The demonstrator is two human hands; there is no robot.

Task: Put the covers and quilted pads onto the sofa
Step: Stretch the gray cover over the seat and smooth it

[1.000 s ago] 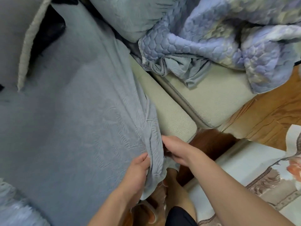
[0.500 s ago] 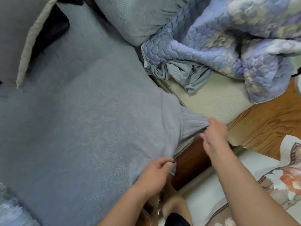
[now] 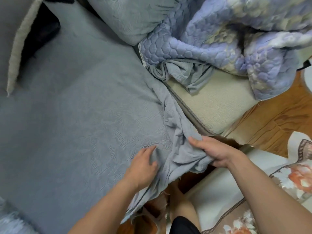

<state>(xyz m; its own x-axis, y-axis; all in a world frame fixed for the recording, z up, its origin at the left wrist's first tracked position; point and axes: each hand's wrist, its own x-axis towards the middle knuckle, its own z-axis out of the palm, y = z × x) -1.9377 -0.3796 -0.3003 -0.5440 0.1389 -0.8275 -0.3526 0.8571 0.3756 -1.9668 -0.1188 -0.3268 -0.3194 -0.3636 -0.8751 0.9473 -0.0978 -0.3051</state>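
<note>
A grey embossed cover (image 3: 81, 125) lies stretched over the left sofa seat. Its front right corner is bunched into loose folds that hang over the seat's edge. My right hand (image 3: 217, 154) grips that bunched corner from the right. My left hand (image 3: 143, 166) rests fingers spread on the cover just left of the folds. To the right, a bare cream seat cushion (image 3: 214, 105) shows. A crumpled purple quilted pad (image 3: 236, 34) and a small wad of grey cover (image 3: 182, 71) lie on its far part.
A grey-covered back cushion (image 3: 128, 19) leans at the top centre. Wooden floor (image 3: 273, 125) runs along the sofa front, with a flowered rug (image 3: 287, 179) at the right. My feet (image 3: 179, 205) stand close to the sofa base.
My right hand has drawn back left and down, and the cover corner it had pulled taut to the right is now slack and bunched. My left hand has moved up onto the seat top.
</note>
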